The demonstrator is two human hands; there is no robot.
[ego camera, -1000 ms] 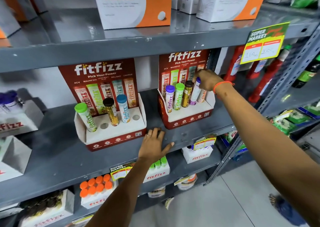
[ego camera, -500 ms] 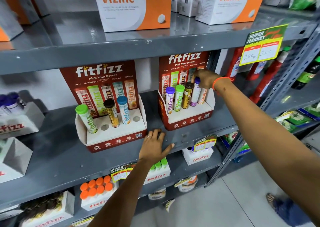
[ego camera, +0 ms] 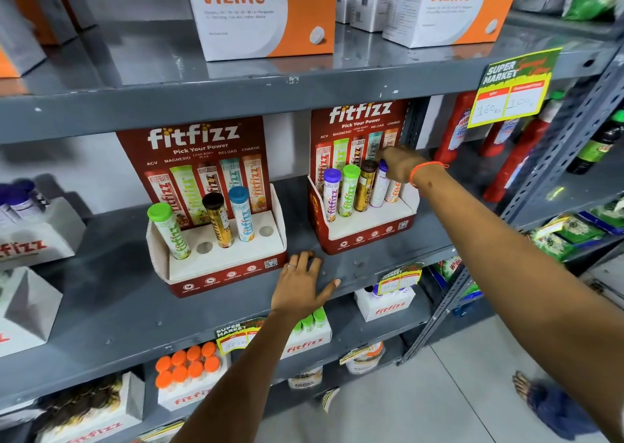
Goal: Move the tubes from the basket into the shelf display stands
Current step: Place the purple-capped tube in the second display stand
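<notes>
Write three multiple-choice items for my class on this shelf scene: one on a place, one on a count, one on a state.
1. Where does the left hand rest?
A. on the grey metal shelf between the two stands
B. inside the left red-and-white cardboard display stand
C. on an orange box

2. How many tubes stand in the left stand?
A. one
B. three
C. five

3. What is the right hand doing?
A. hanging free
B. gripping the top of the purple-capped white tube in the right red-and-white cardboard display stand
C. lifting a price tag

Answers: 1 A, palm flat on bare shelf; 2 B, green, brown and blue caps, two holes empty; 3 B, fingers closed around its cap.
</notes>
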